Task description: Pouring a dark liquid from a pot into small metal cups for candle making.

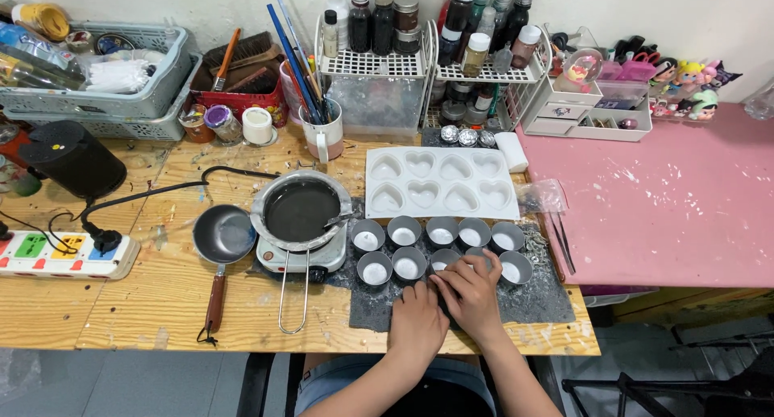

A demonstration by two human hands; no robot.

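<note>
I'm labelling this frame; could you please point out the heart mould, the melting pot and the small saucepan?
heart mould (439, 183), head view, tray centre.
melting pot (301, 210), head view, dark liquid.
small saucepan (223, 234), head view, bowl.

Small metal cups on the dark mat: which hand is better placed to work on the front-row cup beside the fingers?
Probably the right hand: its fingers lie at the front-row cup, seemingly touching it. The left hand rests lower on the dark mat, clear of the cups.
</note>
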